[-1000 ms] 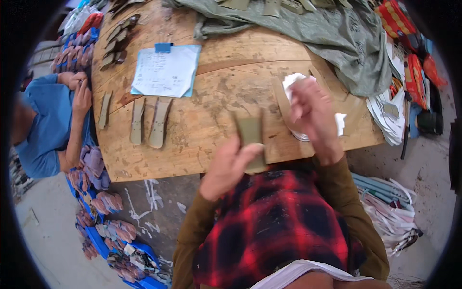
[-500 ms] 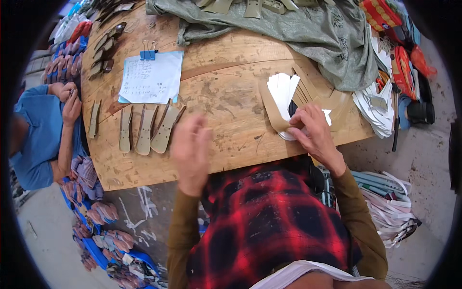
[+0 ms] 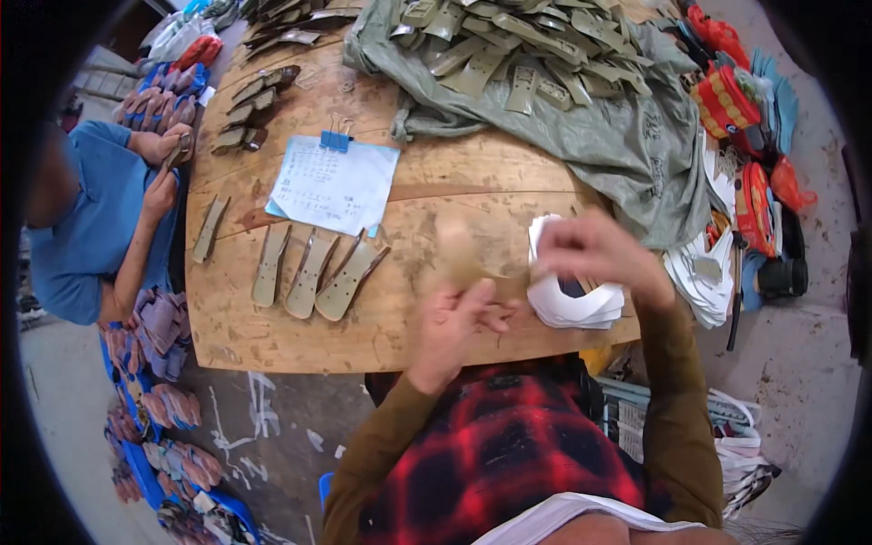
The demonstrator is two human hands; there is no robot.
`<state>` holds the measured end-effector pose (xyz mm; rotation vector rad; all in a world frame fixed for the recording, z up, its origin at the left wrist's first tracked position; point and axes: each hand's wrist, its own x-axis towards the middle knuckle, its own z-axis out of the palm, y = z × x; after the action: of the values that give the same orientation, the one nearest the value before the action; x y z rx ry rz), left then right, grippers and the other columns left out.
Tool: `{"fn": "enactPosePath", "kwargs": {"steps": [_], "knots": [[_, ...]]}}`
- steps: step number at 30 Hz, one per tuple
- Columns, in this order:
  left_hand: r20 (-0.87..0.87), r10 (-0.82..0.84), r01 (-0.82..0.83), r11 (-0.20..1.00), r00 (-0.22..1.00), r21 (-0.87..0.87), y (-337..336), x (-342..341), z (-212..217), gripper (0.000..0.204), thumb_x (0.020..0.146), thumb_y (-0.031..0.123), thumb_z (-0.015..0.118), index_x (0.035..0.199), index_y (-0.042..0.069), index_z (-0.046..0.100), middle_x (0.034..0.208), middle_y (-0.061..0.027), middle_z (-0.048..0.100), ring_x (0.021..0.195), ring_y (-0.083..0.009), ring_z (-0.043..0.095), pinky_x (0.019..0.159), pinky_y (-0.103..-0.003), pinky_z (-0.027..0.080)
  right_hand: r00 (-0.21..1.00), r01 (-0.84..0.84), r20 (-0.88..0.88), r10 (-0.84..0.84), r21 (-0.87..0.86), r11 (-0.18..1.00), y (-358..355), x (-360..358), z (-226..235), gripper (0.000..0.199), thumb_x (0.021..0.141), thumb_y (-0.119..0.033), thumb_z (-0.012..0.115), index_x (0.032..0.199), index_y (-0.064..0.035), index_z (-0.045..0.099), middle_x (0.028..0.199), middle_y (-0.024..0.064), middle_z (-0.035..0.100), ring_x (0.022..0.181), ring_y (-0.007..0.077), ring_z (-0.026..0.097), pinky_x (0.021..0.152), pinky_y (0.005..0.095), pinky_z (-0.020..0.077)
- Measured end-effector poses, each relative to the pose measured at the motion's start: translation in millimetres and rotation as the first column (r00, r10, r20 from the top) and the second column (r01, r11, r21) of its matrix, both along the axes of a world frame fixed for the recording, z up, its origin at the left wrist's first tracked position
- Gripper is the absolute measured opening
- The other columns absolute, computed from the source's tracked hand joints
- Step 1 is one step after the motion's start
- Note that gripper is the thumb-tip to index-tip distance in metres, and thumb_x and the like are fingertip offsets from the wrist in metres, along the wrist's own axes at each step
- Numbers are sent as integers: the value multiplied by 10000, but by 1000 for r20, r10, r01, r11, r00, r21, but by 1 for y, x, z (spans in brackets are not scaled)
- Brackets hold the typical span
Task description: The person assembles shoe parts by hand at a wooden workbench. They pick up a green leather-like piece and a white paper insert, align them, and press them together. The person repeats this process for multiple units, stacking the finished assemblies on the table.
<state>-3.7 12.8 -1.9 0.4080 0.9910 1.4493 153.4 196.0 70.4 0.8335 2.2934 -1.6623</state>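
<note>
A tan strip [image 3: 457, 250], smeared by motion, stands up from my left hand [image 3: 451, 329] just above the table. The thumb and fingers of that hand close on its lower end. My right hand [image 3: 607, 262] is over a stack of white curved pieces [image 3: 574, 307] near the table's front edge. Its fingers are blurred and bent toward the stack's left side; whether they hold a piece is unclear. Left of my left hand, three tan shoe-sole-shaped pieces [image 3: 341, 289] with dark edges lie side by side, and a single narrower one [image 3: 210, 229] lies farther left.
Written sheets [image 3: 331, 186] under a blue binder clip lie behind the sole pieces. A green-grey sack [image 3: 599, 150] holds a heap of olive pieces [image 3: 527, 54] at the back. Dark pieces [image 3: 254, 104] sit back left. A co-worker in a blue shirt [image 3: 109, 213] handles a small piece at the left.
My left hand has moved right and now has the tan strip, which earlier lay around the white stack under my right hand. My right hand has risen off the stack's front. The view has shifted.
</note>
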Motion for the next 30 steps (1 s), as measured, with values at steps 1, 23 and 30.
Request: {"fn": "enactPosePath", "kwargs": {"steps": [1,23,30], "knots": [[45,110,-109,994,993,-8,2,-3,6,222,1011,187,554,1115,2,618,1005,-97,697,846,-154,688,639,-280,572,973,168,-173,-151,83,982,21,-8,-9,144,881,-187,677,922,-52,647,764,61,590,728,212,563,665,294,445],[387,92,-131,989,917,74,-13,-21,-3,267,1034,139,471,1264,32,557,1340,-110,560,1227,-168,539,1079,-342,450,804,559,-526,-278,509,655,102,-34,-112,272,970,-176,559,1182,-7,529,827,169,603,691,282,554,669,362,464],[554,152,-189,982,819,10,-17,-22,4,365,1060,210,389,1345,-12,435,1413,-213,474,1297,-270,497,1136,-381,416,865,471,-490,-110,715,517,104,-25,-125,229,913,-138,635,1084,9,594,867,145,627,723,214,587,681,328,469]]}}
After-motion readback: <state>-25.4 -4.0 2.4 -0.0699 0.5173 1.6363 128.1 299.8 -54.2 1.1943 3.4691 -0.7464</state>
